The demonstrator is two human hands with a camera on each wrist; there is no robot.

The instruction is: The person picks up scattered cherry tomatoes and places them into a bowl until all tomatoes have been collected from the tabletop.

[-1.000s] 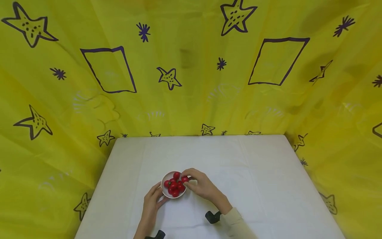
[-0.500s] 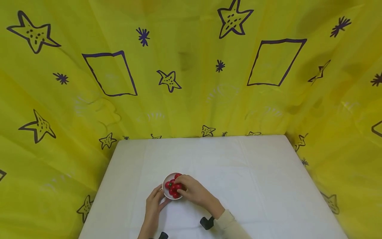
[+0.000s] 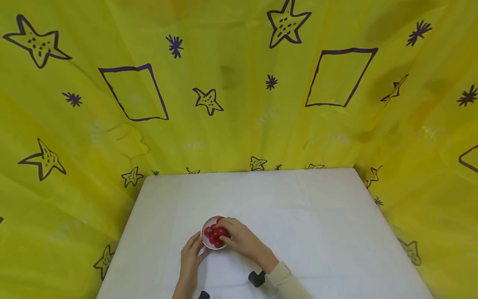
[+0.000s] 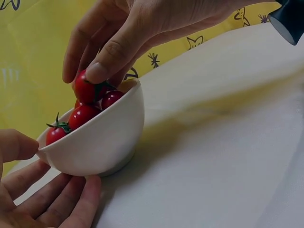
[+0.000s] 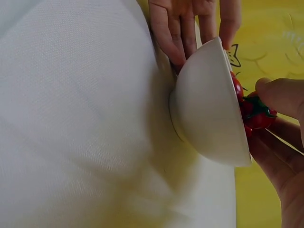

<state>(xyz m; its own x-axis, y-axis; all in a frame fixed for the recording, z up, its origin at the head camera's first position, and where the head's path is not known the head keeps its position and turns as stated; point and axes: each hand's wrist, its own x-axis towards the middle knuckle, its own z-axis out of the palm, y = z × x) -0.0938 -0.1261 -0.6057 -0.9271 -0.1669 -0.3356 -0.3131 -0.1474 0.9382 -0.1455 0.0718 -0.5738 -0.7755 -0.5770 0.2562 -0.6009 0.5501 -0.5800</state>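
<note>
A small white bowl (image 4: 111, 140) of red cherry tomatoes (image 3: 214, 237) stands on the white cloth. My left hand (image 3: 189, 257) grips its left side, thumb at the rim and fingers along the lower wall in the left wrist view. From the right, my right hand (image 3: 242, 237) reaches over the rim and pinches a cherry tomato (image 4: 84, 90) between thumb and fingers, low over the pile. The right wrist view shows the green calyx of this tomato (image 5: 259, 113) beside the thumb. In the head view, the right fingers hide the bowl's right part.
A white cloth (image 3: 317, 224) covers the table around the bowl. Yellow curtains (image 3: 239, 137) with drawn stars enclose its back and sides. Black wrist mounts (image 3: 256, 279) sit by both forearms, low over the cloth.
My right hand, with a tomato at the bowl's right rim a second ago, has moved left over the middle of the pile. My left hand keeps its hold on the bowl.
</note>
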